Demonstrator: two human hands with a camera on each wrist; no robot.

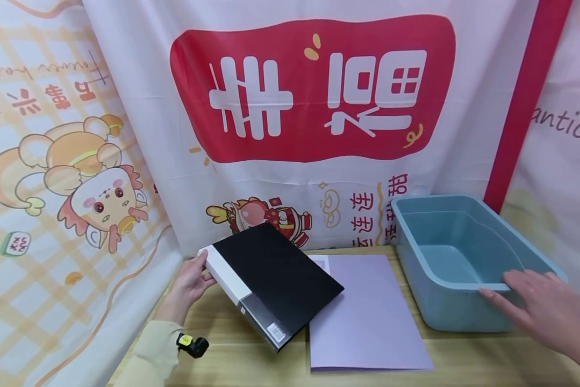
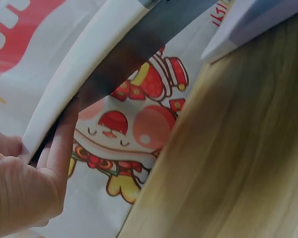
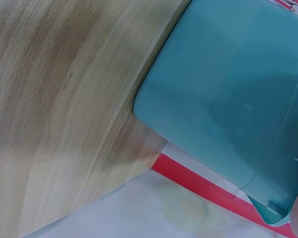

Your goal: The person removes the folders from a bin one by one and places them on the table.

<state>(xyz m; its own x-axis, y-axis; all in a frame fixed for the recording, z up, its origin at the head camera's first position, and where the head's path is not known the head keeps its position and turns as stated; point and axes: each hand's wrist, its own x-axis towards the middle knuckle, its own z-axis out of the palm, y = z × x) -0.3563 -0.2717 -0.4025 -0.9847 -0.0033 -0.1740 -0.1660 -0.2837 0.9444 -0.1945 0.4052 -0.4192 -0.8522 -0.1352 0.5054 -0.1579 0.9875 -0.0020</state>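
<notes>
A black folder [image 1: 275, 274] with a white spine is lifted at its left end, its right corner resting over a lilac paper folder [image 1: 367, 317] on the wooden table [image 1: 251, 360]. My left hand [image 1: 189, 286] grips the white spine, thumb on top and fingers underneath. In the left wrist view the white spine [image 2: 84, 79] rests across my left hand's fingers [image 2: 59, 144]. My right hand [image 1: 543, 312] lies with straight fingers on the near rim of an empty blue plastic bin [image 1: 444, 252]. The right wrist view shows only the blue bin's outer wall [image 3: 228, 94].
Printed cloth banners [image 1: 309, 91] hang close behind and to both sides of the table. The bin stands at the table's right end, the folders at the middle. A small black and yellow device [image 1: 191, 344] is strapped at my left wrist.
</notes>
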